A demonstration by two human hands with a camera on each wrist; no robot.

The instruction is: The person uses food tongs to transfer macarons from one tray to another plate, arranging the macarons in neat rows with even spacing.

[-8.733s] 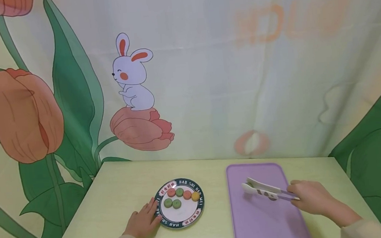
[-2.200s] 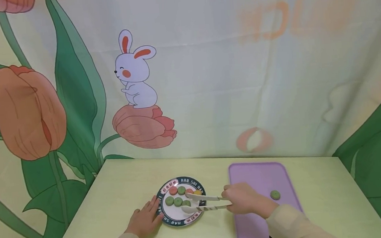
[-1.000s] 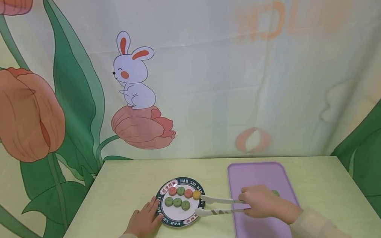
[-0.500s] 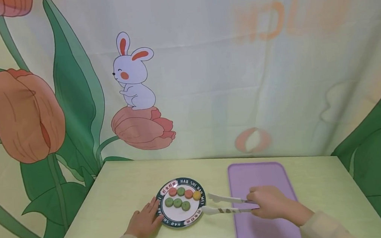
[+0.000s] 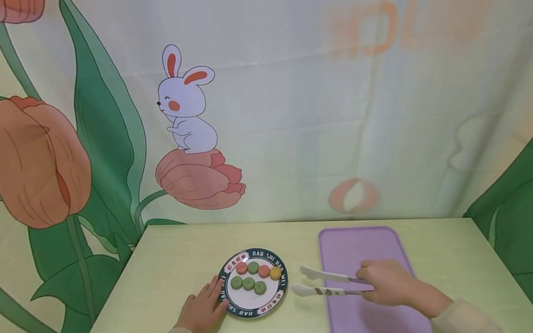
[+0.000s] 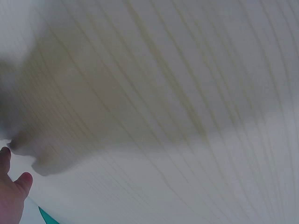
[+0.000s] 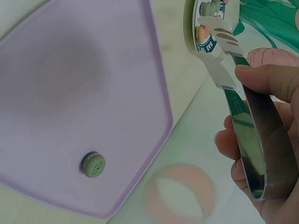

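My left hand lies with fingers extended at the left rim of a round plate with a dark patterned border. On the plate sit several small round macaron-like pieces: green ones, pink ones and a yellow one. My right hand grips metal tongs with pale tips. Those tips are spread with nothing between them, just right of the plate. A single green macaron-like piece rests on the purple tray in the right wrist view; in the head view my right hand hides it.
The purple tray stands to the right of the plate on a pale wood-grain table. Behind the table hangs a cloth printed with tulips and a rabbit. The left wrist view shows mostly shadowed tabletop.
The tongs went from over the tray to the plate, where a green piece was added to the front row. They have since drawn back right, tips spread. My left hand stays at the rim.
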